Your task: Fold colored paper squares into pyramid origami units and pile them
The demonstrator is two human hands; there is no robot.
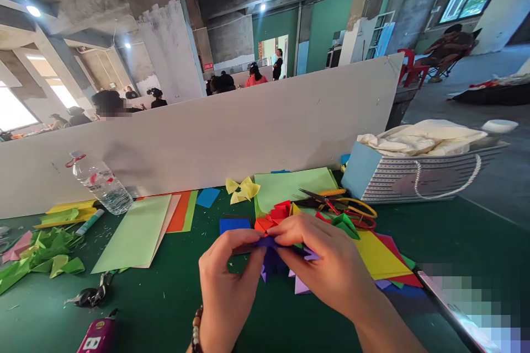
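Note:
Both hands meet in front of me over the dark green table. My left hand [232, 265] pinches the left side of a dark purple folded paper [269, 244] between thumb and forefinger. Its right side is pinched by my right hand [323, 248]. My fingers cover part of the paper, so its full shape is hidden. Behind the hands lie red folded paper pieces [278, 215] and a green folded piece [346, 225]. Lilac paper [301, 287] shows beneath my right hand. A blue paper square [234, 225] sits just beyond my left hand.
Scissors [356, 208] rest behind my right hand, near yellow sheets [376, 253]. A striped paper bag [414, 176] stands at right. On the left are a water bottle [101, 185], pale green sheets [128, 234], green paper scraps [49, 251] and keys [93, 293]. A white partition [248, 132] borders the table.

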